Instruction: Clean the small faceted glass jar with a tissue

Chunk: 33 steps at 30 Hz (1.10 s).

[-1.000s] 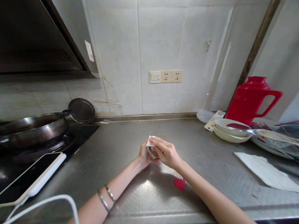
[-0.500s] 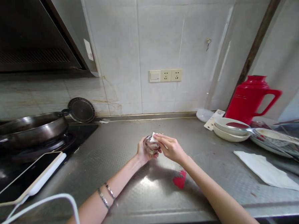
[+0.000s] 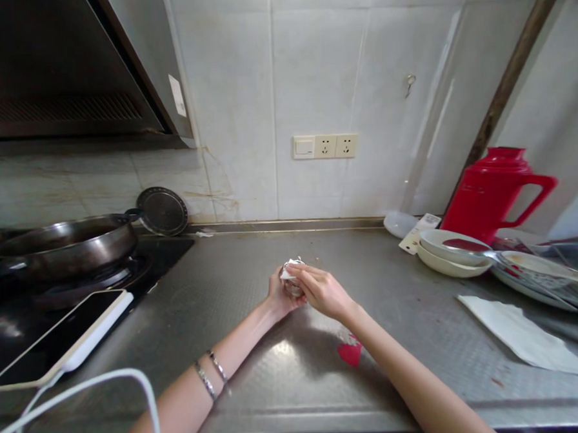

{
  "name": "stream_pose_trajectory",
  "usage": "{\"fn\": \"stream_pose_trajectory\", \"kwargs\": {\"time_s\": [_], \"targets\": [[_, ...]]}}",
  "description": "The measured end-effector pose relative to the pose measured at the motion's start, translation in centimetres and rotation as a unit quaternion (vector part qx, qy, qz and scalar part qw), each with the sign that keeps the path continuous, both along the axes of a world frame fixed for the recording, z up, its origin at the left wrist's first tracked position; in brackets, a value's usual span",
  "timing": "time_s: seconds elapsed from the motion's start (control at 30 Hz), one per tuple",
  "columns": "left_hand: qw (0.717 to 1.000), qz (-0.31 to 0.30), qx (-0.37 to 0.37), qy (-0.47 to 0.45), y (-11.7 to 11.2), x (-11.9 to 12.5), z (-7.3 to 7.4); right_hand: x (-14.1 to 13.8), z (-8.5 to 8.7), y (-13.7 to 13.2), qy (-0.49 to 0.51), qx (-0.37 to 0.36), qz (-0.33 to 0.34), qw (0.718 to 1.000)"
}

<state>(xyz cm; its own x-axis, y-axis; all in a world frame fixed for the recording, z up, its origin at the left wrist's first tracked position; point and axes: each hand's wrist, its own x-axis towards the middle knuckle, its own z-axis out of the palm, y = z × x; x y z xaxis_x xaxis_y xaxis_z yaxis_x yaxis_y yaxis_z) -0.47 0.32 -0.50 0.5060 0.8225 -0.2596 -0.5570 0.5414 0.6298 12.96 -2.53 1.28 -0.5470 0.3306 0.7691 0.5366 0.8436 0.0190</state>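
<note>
My left hand [image 3: 281,294] is wrapped round a small clear glass cup [image 3: 295,288], held above the steel counter with its mouth tilted up. Between the fingers of my right hand [image 3: 322,290] is a folded white paper towel [image 3: 288,268], pressed at the rim of the cup. My fingers hide part of the glass. Below my right wrist, a red patch [image 3: 350,352] marks the counter.
A pan [image 3: 72,244] sits on the black stove at left, with a phone [image 3: 58,342] and white cable nearer. At right stand a red thermos [image 3: 496,193], stacked bowls [image 3: 453,259], plates [image 3: 539,287] and a flat paper towel [image 3: 525,333].
My right hand has moved the paper towel slightly left across the mouth of the cup. The view has shifted a little, so the surroundings appear farther right.
</note>
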Motion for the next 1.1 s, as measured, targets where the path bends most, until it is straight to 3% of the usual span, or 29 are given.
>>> {"fn": "stream_pose_trajectory", "kwargs": {"time_s": [0.23, 0.5, 0.67, 0.9, 1.1], "targets": [[1.000, -0.008, -0.004, 0.006, -0.1, 0.0, 0.3, 0.9, 0.1, 0.6, -0.002, -0.041, -0.028, 0.999], [0.996, 0.084, -0.015, -0.025, 0.0, -0.2, -0.1, -1.2, -0.2, -0.2, -0.007, -0.042, 0.007, 0.999], [0.996, 0.076, -0.029, -0.022, 0.0, -0.3, -0.2, -0.8, -0.1, 0.1, -0.013, -0.047, -0.005, 0.999], [1.000, 0.013, -0.012, -0.001, 0.6, -0.2, -0.5, 0.5, 0.0, 0.7, 0.002, -0.091, -0.040, 0.995], [0.999, 0.031, -0.028, -0.020, 0.6, -0.2, -0.5, 0.2, 0.0, 0.3, 0.014, -0.100, -0.025, 0.995]]}}
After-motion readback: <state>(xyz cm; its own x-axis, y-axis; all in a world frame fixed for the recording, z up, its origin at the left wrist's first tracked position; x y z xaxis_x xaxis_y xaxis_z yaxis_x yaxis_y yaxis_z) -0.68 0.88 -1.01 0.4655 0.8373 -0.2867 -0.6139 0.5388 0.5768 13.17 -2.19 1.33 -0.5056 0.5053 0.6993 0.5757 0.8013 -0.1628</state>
